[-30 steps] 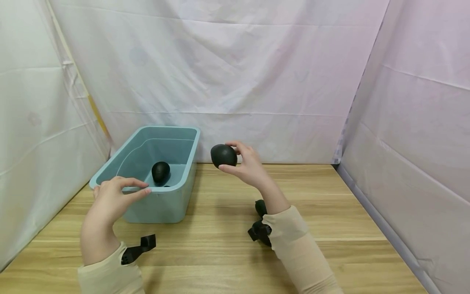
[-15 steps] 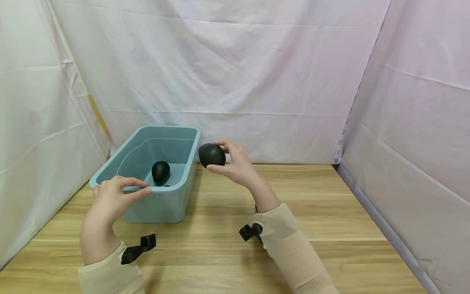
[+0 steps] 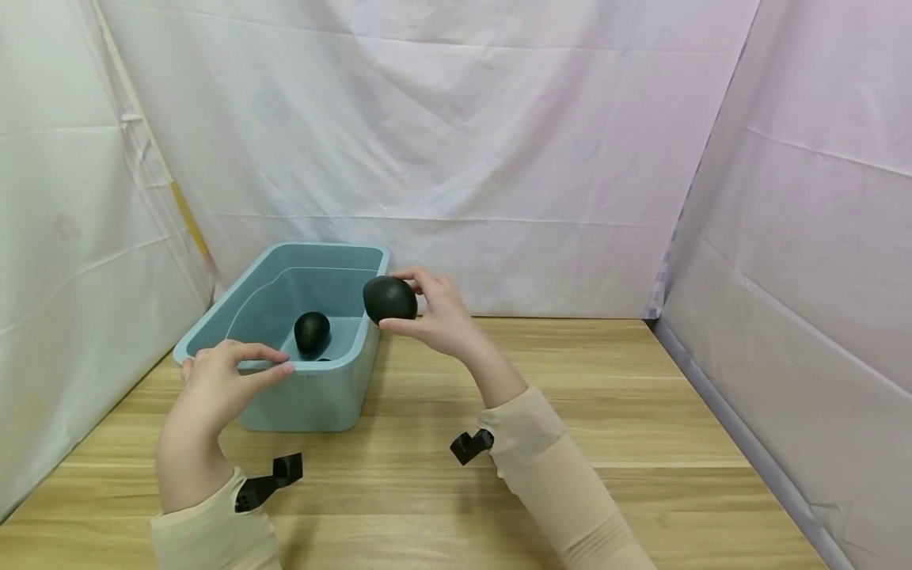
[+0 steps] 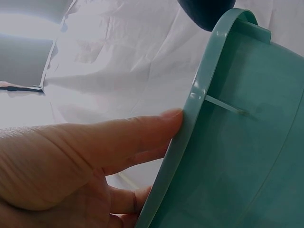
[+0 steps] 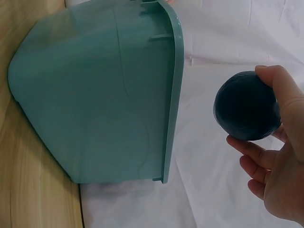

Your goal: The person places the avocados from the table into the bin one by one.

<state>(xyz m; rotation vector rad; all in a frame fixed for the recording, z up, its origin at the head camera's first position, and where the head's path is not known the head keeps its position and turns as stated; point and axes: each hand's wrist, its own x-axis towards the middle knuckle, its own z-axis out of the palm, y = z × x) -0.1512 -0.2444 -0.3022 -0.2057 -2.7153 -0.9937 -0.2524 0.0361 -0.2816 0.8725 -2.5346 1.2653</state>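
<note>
Dark, nearly black and smooth, the egg-shaped object (image 3: 389,299) is up in your right hand (image 3: 443,317), and the hold is firm to look at: thumb on one side, fingers on the other, the narrower end facing left. From your right wrist the other fingers show bent beneath it. Here it is, higher than the rim of the blue-green bin (image 3: 306,400) and apart from it; seen from your head, it overlaps the right-hand edge, though whether it is over the opening or just outside, you cannot quite tell.

Across to your left hand (image 3: 217,388), and that one has the near rim in a narrow pinch, thumb outside, forefinger over the edge. Your left wrist gives the close-up: thumb tip right against the rim, the ends of the other fingers hidden behind it.

Down inside the bin, a second dark egg-shaped piece (image 3: 312,334) rests on the floor of it, and a sliver of something dark (image 3: 324,361) peeks over the near rim, too little showing to name.

All this on a wood-grain table (image 3: 399,491), white cloth (image 3: 499,142) hanging behind, your beige sleeves (image 3: 563,483) reaching in, a black bracket (image 3: 267,484) at each cuff.
</note>
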